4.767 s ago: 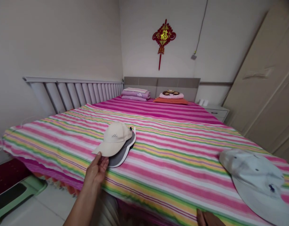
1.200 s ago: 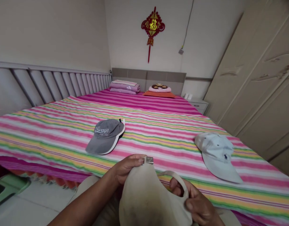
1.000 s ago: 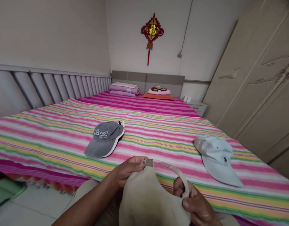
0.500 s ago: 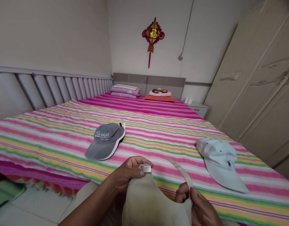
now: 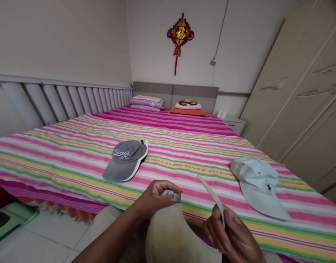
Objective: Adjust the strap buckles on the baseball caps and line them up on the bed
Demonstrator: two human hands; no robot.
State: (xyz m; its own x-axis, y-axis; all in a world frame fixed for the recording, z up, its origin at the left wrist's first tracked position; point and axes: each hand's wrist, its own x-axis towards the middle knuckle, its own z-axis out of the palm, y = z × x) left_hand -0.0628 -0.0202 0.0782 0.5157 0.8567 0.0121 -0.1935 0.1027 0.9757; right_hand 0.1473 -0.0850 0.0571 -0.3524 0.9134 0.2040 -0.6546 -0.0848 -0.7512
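Metal buckle [image 5: 177, 197] sits pinched in left hand [image 5: 156, 199], flat beige strap [image 5: 211, 191] in right hand [image 5: 233, 233]

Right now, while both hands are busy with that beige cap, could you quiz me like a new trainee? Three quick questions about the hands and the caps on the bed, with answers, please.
1. True or false: the left hand holds the beige cap by its metal buckle, the right hand holds its strap, and the strap's tip is free of the buckle.

2. Which word is on the gray cap?
A) Never
B) Always
C) Forever

3. Fill the blank: besides the cap in the hands, ____ caps lie on the striped cover.

Key: 1 true; 2 B; 3 two.
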